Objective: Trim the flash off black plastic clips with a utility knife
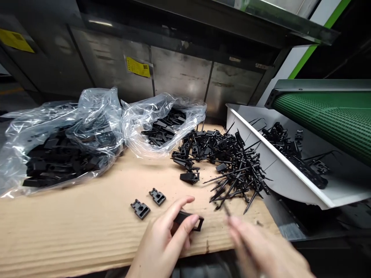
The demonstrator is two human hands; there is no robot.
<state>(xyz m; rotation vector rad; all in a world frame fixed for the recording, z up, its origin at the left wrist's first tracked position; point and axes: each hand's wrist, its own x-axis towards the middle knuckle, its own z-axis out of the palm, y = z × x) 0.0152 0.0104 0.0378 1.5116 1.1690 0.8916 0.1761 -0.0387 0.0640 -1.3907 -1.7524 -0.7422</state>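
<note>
Two bags [98, 112] of black parts [162, 129]

One left hand [160, 239], one right hand [261, 247]. One black plastic clip [189, 221] between the left hand's fingers, two loose black clips [140, 209] on one cardboard sheet [72, 227]. Two clear plastic bags [63, 135] of black parts (contents past counting). Two heaps of thin black pinned parts [228, 162], one on the cardboard, one in one white tray [290, 183]. One green conveyor belt [324, 119]. Two yellow labels [138, 66].
</note>
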